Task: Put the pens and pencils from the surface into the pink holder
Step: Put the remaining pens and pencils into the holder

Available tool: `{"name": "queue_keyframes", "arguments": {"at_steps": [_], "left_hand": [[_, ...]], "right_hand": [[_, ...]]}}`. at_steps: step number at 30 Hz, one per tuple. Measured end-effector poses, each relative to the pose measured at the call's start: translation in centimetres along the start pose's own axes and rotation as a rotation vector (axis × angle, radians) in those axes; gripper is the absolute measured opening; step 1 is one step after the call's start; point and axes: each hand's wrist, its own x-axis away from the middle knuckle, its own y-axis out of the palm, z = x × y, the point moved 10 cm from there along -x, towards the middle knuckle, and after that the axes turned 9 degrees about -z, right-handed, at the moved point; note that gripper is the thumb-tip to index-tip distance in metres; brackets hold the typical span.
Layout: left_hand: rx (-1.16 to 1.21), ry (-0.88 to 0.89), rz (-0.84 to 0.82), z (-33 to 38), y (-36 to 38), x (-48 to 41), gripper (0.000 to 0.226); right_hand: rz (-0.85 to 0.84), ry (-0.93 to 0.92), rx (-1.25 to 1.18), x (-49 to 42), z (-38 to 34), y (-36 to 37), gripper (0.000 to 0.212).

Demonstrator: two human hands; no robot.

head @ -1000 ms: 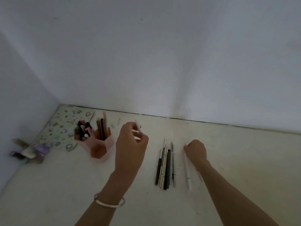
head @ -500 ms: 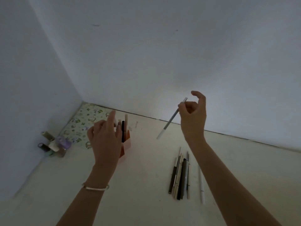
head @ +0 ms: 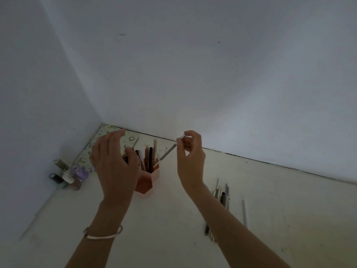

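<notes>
A pink hexagonal holder (head: 148, 179) stands on the pale surface with several pens and pencils upright in it. My right hand (head: 190, 159) pinches a slim grey pen (head: 167, 152) by its top end; the pen slants down-left and its white tip is at the holder's right rim. My left hand (head: 114, 163) hovers in front of the holder's left side, fingers spread, holding nothing and hiding part of the holder. A bundle of several pens (head: 222, 198) and a single white pen (head: 245, 213) lie on the surface to the right, partly behind my right forearm.
A patterned pencil case (head: 108, 136) lies in the back left corner. A cluster of small bottles (head: 67, 175) sits by the left wall. White walls close the left and back sides.
My right hand has carried the grey pen left and down until its tip reaches the holder's rim. My left hand has stayed by the holder, its fingers apart.
</notes>
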Motion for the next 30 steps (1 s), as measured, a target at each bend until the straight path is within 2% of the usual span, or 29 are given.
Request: {"name": "queue_keyframes", "arguments": {"at_steps": [3, 7, 9, 12, 14, 17, 20, 25, 30], "left_hand": [[0.041, 0.028, -0.016, 0.2, -0.3, 0.2, 0.039], [0.087, 0.026, -0.064, 0.0, 0.5, 0.9, 0.039], [0.105, 0.038, -0.049, 0.5, 0.6, 1.4, 0.038], [0.157, 0.131, -0.066, 3.3, 1.9, 2.8, 0.03], [0.202, 0.147, -0.244, 5.7, 5.4, 4.5, 0.025], [0.128, 0.015, -0.697, 7.5, 13.8, 9.2, 0.012], [0.015, -0.082, -0.979, 7.8, 19.6, 14.4, 0.025], [-0.121, -0.091, -1.097, 8.5, 22.9, 18.5, 0.027], [-0.13, -0.148, -1.144, 8.7, 24.0, 19.1, 0.019]], "right_hand": [[-0.076, 0.003, 0.09, 0.9, 1.1, 2.2, 0.027], [-0.273, -0.055, 0.31, 2.2, 2.3, 5.0, 0.022], [-0.256, -0.097, 0.347, 2.4, 1.9, 4.6, 0.031], [-0.083, -0.076, 0.294, 1.4, 0.9, 0.5, 0.038], [0.02, -0.028, 0.262, 0.4, 0.8, -3.4, 0.037], [0.135, 0.026, 0.259, -0.2, 0.9, -9.4, 0.038], [0.222, 0.064, 0.312, 0.3, 1.4, -14.9, 0.039], [0.325, 0.126, 0.408, 3.3, 3.2, -22.4, 0.037], [0.358, 0.224, 0.46, 5.9, 5.6, -24.9, 0.035]]}}
